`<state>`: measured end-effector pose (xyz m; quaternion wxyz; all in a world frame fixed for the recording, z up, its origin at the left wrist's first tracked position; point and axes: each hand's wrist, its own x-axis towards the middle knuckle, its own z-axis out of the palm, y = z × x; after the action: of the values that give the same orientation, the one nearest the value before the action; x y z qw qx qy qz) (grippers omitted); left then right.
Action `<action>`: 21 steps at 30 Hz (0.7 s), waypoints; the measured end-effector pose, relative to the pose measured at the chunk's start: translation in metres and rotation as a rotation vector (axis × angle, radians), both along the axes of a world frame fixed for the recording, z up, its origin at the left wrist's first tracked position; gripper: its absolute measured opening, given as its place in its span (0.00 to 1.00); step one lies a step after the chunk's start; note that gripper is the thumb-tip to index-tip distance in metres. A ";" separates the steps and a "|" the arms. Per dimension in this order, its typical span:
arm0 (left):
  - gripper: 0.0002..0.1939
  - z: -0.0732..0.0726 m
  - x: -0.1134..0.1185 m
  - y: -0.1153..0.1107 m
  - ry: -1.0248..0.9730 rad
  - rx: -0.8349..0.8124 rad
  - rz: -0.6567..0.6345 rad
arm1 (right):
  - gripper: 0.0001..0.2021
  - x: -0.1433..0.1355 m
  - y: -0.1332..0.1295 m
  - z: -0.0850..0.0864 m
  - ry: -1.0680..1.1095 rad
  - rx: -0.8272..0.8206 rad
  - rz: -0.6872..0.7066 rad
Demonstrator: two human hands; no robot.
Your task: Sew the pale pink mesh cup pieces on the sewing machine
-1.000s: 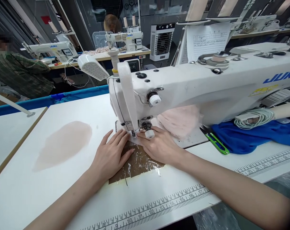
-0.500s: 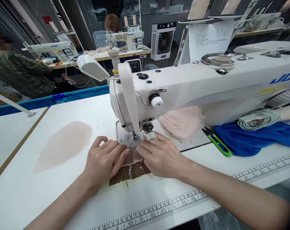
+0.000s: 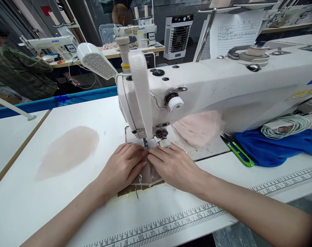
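Note:
A piece of sheer pale pink fabric (image 3: 148,175) lies under my fingers at the front of a white sewing machine (image 3: 204,91). My left hand (image 3: 125,164) pinches it just left of the presser foot (image 3: 145,142), thumb and fingers together. On the right side, my right hand (image 3: 175,166) has its bent fingers on the same fabric, close to the needle area. The fingertips of both hands almost meet and cover part of the cloth. The fabric's front edge hangs over a brown plate (image 3: 125,192) set in the table.
Left on the table (image 3: 68,212) lies a flat oval pink piece (image 3: 68,151). A pink fabric pile (image 3: 198,128) sits behind the needle. Green-handled thread snips (image 3: 239,154), blue cloth (image 3: 271,151) and coiled cord (image 3: 286,126) are at right. A person (image 3: 22,70) stands far left.
My left hand has moved forward and right, close to my right fingers. More of the sheer fabric now shows toward the front, over the brown plate. The view has shifted slightly.

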<state>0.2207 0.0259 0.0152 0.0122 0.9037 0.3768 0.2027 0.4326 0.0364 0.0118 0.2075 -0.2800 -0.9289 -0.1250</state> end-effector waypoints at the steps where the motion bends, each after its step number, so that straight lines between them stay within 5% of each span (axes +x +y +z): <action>1: 0.15 -0.001 0.001 -0.001 0.020 0.008 -0.003 | 0.10 0.000 0.001 0.000 -0.003 -0.017 -0.016; 10: 0.18 -0.007 0.006 -0.010 0.157 0.241 0.007 | 0.12 0.003 0.009 -0.001 -0.070 -0.033 -0.115; 21: 0.20 -0.010 0.006 -0.011 0.225 0.282 0.033 | 0.11 0.004 0.014 -0.004 -0.073 0.022 -0.095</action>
<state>0.2268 0.0150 0.0049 -0.1603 0.9072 0.3584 0.1513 0.4364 0.0499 0.0082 0.1705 -0.3166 -0.9202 -0.1548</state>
